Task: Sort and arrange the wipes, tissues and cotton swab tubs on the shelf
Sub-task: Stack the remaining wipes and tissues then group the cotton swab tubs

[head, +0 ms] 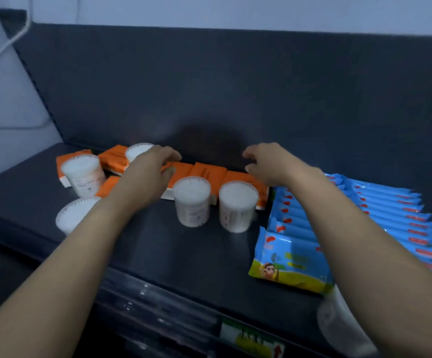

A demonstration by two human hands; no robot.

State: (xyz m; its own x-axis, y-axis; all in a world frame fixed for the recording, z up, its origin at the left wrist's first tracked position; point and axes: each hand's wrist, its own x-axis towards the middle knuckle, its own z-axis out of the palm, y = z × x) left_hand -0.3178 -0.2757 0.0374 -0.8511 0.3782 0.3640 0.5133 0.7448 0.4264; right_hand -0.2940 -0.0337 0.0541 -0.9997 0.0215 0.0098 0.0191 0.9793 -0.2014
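The fingers [169, 154] of a person's left hand [145, 174] arch loosely, spread and gripping nothing, over the row of orange tissue packs [204, 173] at the back of the dark shelf [209, 254]. The right hand [269, 164] hovers above the row's right end with its own fingers half-curled, apart and empty. Motion blur leaves it unclear whether either hand touches the wrapping. The packs look light and soft, in slick film that would likely dent under a squeeze, so a flat hold across the long sides, or a push with straight fingers, would probably suit them. Just in front of the row two cotton swab tubs [191, 201] stand side by side. Three more sit to the left, one partly hidden behind the left hand and another cut off by the left forearm. The tubs appear light, rigid and smooth-walled, probably easy to tip, and best taken round the body. At the right, blue wipes packs [390, 210] sit in close rows, crossed by the right forearm; being moist goods, they likely weigh more and sag when lifted by one end. No print is readable. A white shape [339, 321] under the right forearm cannot be identified, and the label strip [251, 337] on the shelf's front edge is a blur.
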